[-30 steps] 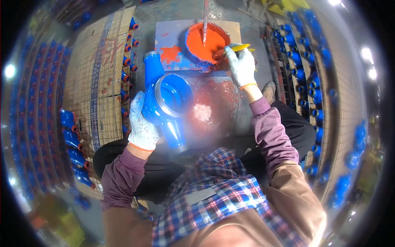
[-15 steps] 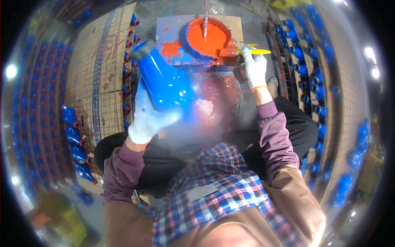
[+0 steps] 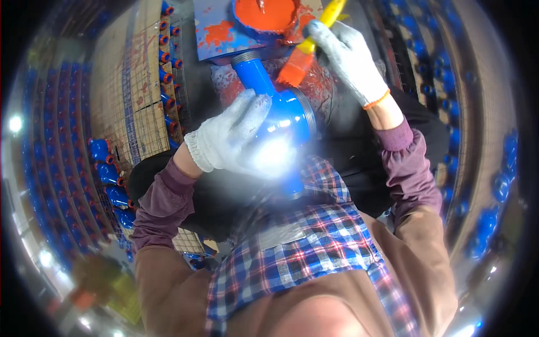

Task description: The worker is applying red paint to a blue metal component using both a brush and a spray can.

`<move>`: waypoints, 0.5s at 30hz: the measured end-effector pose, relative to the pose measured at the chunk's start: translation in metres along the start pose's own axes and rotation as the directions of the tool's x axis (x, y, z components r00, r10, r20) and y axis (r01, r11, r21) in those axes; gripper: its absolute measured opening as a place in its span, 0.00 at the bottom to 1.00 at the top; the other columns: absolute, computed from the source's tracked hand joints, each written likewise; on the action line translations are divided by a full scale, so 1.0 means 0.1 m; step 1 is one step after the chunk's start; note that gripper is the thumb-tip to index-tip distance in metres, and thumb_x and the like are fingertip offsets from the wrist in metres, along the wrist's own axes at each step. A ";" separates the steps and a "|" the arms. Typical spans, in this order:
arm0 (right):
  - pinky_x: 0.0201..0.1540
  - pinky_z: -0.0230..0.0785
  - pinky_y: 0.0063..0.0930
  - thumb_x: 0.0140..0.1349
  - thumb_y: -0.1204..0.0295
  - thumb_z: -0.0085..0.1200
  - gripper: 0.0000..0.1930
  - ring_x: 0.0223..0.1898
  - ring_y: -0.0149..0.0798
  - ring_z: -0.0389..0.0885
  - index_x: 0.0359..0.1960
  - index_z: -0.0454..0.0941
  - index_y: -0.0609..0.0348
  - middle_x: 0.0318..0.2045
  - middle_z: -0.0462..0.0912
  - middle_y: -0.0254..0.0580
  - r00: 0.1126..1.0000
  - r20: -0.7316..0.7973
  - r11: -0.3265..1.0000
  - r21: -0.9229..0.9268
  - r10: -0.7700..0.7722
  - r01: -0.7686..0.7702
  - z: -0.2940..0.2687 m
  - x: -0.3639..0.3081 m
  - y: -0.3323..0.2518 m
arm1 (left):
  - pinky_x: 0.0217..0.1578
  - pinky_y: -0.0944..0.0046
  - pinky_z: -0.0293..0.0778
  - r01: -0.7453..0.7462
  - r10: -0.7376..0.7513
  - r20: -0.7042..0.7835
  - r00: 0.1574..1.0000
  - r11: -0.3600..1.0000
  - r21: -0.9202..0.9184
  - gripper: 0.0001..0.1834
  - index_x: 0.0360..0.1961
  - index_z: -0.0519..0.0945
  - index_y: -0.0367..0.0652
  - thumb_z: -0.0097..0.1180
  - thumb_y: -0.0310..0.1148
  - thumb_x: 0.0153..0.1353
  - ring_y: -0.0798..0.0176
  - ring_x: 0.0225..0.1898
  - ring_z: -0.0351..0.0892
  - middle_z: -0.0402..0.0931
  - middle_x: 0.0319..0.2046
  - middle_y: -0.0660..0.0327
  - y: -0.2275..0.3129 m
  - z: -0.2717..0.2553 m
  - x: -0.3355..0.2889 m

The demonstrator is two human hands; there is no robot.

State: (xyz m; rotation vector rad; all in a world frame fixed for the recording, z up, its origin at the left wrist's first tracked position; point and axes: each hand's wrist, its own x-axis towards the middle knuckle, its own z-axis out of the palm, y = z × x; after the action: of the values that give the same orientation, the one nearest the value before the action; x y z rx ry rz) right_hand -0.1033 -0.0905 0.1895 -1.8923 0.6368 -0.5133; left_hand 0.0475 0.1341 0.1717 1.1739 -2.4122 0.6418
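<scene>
A glossy blue pipe fitting with bare threaded ends is gripped in my gloved left hand above my lap. Its narrow neck points away from me, and a wide threaded opening faces right. My gloved right hand is closed round the yellow handle of a paintbrush. The brush slants down to the left, its bristles loaded with orange-red paint. The bristle tips are close to the rim of the wide opening; whether they touch it I cannot tell. Glare hides part of the fitting beside my left palm.
Ahead, a blue-rimmed tub of orange-red paint stands on a paint-stained board. Wire racks with cardboard and several blue fittings with red ends line the left. More blue fittings fill racks on the right.
My right hand has brought the brush from beside the paint tub to the fitting. My left hand has turned the fitting so its wide opening faces right. The view has shifted too.
</scene>
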 end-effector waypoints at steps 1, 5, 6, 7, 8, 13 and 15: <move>0.32 0.70 0.26 0.68 0.57 0.50 0.20 0.28 0.33 0.80 0.37 0.80 0.67 0.26 0.82 0.45 0.999 -0.017 0.997 -0.075 -0.027 0.026 0.03 0.02 -0.04 | 0.45 0.37 0.79 0.055 -0.054 0.026 0.998 0.998 -0.031 0.27 0.55 0.71 0.63 0.63 0.47 0.53 0.36 0.56 0.66 0.61 0.56 0.57 0.01 0.01 0.00; 0.34 0.73 0.29 0.68 0.56 0.50 0.21 0.30 0.38 0.82 0.42 0.78 0.67 0.30 0.83 0.48 0.982 -0.071 0.984 -0.053 -0.174 0.170 0.06 -0.08 -0.18 | 0.45 0.37 0.80 0.068 -0.066 0.051 0.997 0.997 -0.046 0.26 0.54 0.72 0.64 0.64 0.47 0.53 0.36 0.57 0.66 0.62 0.57 0.58 0.04 0.05 0.01; 0.37 0.74 0.30 0.67 0.61 0.53 0.17 0.33 0.41 0.83 0.44 0.78 0.66 0.33 0.84 0.48 0.978 -0.066 0.977 -0.101 -0.196 0.189 0.01 -0.14 -0.25 | 0.45 0.38 0.80 0.047 -0.046 0.027 0.999 0.999 -0.020 0.25 0.53 0.72 0.64 0.64 0.47 0.53 0.36 0.57 0.66 0.62 0.57 0.58 0.03 0.04 0.01; 0.37 0.74 0.30 0.67 0.61 0.53 0.17 0.33 0.41 0.83 0.44 0.78 0.66 0.33 0.84 0.48 0.976 -0.050 0.975 -0.087 -0.210 0.205 -0.02 -0.22 -0.31 | 0.45 0.39 0.80 0.024 -0.023 0.034 0.999 0.999 -0.022 0.25 0.53 0.73 0.64 0.64 0.47 0.54 0.36 0.57 0.66 0.63 0.57 0.58 0.02 0.04 0.01; 0.36 0.72 0.30 0.68 0.65 0.51 0.13 0.31 0.42 0.81 0.42 0.77 0.65 0.30 0.82 0.47 0.963 -0.101 0.966 -0.093 -0.250 0.241 -0.05 -0.29 -0.38 | 0.45 0.40 0.80 0.046 -0.045 -0.012 0.999 0.999 0.001 0.25 0.53 0.73 0.64 0.64 0.45 0.53 0.37 0.57 0.67 0.63 0.56 0.58 0.01 0.04 0.03; 0.39 0.74 0.31 0.64 0.72 0.55 0.11 0.34 0.43 0.83 0.44 0.78 0.65 0.35 0.83 0.48 0.791 -0.161 0.792 -0.305 -0.590 0.528 -0.01 -0.53 -0.49 | 0.42 0.51 0.80 0.288 -0.296 -0.061 0.953 0.951 -0.108 0.31 0.50 0.76 0.60 0.72 0.33 0.41 0.43 0.50 0.73 0.70 0.51 0.56 -0.01 -0.01 0.08; 0.42 0.75 0.31 0.61 0.79 0.54 0.09 0.37 0.44 0.83 0.43 0.78 0.66 0.38 0.83 0.47 0.654 -0.158 0.659 -0.362 -0.740 0.659 0.02 -0.60 -0.45 | 0.39 0.55 0.80 0.349 -0.364 -0.096 0.927 0.927 -0.138 0.29 0.49 0.77 0.56 0.72 0.33 0.42 0.46 0.46 0.76 0.72 0.48 0.55 0.00 -0.01 0.13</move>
State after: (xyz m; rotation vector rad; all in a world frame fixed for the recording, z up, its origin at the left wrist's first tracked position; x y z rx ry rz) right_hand -0.1396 -0.0359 0.2263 -2.3368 0.1017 -1.2959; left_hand 0.0396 0.1266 0.1795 1.4313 -2.0316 0.4325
